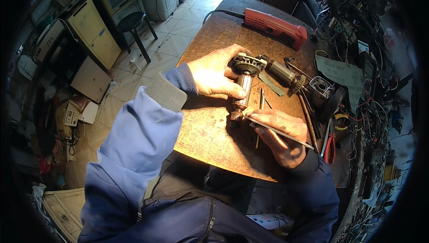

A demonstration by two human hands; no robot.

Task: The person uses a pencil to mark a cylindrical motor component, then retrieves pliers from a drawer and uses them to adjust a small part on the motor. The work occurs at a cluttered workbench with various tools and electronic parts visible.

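Note:
My left hand (216, 75) is wrapped round a motor armature (241, 92), with its finned fan and bearing plate at the far end and the copper commutator pointing toward me. In my right hand (281, 136) is a thin flat metal strip (283, 133), perhaps a file or blade, pinched between thumb and fingers. Its tip meets or nearly meets the commutator; I cannot tell which. Beyond my right hand a second armature (284, 74) with a gear lies on the wooden table (210, 140). Slim metal rods (262, 99) lie between the hands, partly hidden.
A red power tool housing (275, 26) with a black cord lies at the table's far end. To the right are a metal gear housing (322, 87), red-handled pliers (330, 147), a sheet of paper (342, 80) and heaped cables. A black stool (134, 24) stands on the left floor.

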